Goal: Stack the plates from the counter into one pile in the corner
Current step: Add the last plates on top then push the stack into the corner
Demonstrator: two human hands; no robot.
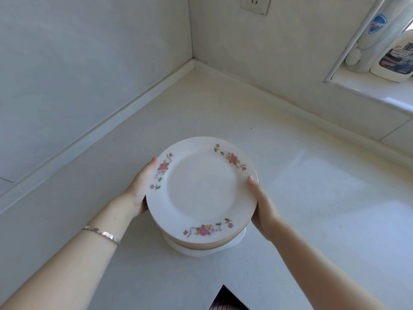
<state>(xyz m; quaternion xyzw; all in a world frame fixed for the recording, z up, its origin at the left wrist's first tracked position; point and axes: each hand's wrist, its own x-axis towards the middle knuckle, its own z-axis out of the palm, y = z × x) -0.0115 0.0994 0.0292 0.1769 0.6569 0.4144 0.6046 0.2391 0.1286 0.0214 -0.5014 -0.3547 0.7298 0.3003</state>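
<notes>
Left hand (140, 189) and right hand (262, 205) are gripping opposite rims of a stack of white floral-edged ceramic plates (202, 189) above the white counter (290, 198).

The pile of plates (202, 191) lies between the left hand (140, 186) and the right hand (263, 209). Behind it is the wall corner (193, 61).

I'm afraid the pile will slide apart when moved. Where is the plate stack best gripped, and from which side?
Probably at two opposite rim edges, coming in from the left and right, as the left hand and right hand do now: thumbs on the top rim, fingers going under. The stack is round, and its rims overhang a narrower white base, leaving room underneath.
</notes>
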